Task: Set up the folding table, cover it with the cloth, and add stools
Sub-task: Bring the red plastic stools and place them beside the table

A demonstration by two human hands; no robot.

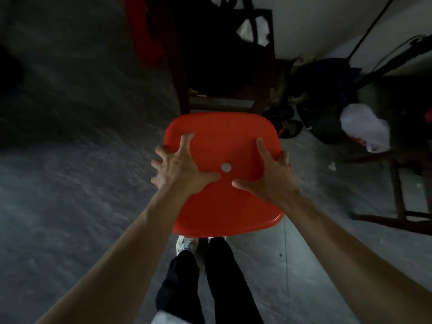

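so you've got both hands on the red plastic stool (224, 141). The view looks straight down onto its seat, which sits dead centre, right in front of your legs. Your left hand (182, 166) is splayed wide over the seat's left side, thumb lying on top and pointing at the little round hole in the middle, outer fingers curling over the left edge. Your right hand (268, 176) mirrors it, thumb and index finger on top and the rest hooked round the right edge, so both are gripping it. The stool's legs are hidden under the seat, so can't tell if it's standing on the grey concrete floor (70, 206) or lifted. Dark trouser legs (224, 277) and a pale sneaker (187, 242) peek out below it. Just beyond it there's a dark wooden frame (222, 104), and off to the right a white plastic bag (364, 129) near a wooden chair (397, 190)
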